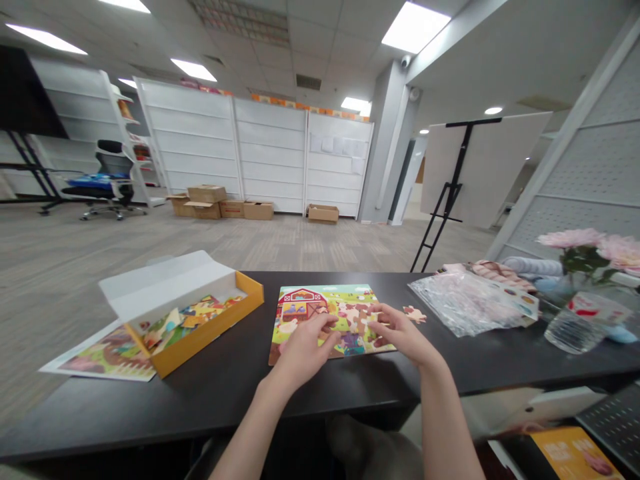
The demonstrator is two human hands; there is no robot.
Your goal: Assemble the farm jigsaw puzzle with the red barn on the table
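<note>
A farm-scene jigsaw puzzle [290, 308] with a red barn lies flat on the black table in front of me. My left hand [311, 341] rests over its lower middle, fingers bent forward with the thumb apart from them. Over the puzzle's right side is my right hand [400, 331], its fingers spread and the fingertips at the brown-and-white cow area. Whether those fingertips press on a piece is hard to make out. Both hands cover part of the picture. Just right of the puzzle sits a loose jigsaw piece [415, 314], brown and white.
An open yellow box [210, 345] of loose jigsaw pieces stands at left, partly over a printed picture sheet [107, 353]. To the right lie clear plastic packaging [465, 301] and a clear vase [575, 327] with pink flowers. The black table's [220, 393] near edge runs below my forearms.
</note>
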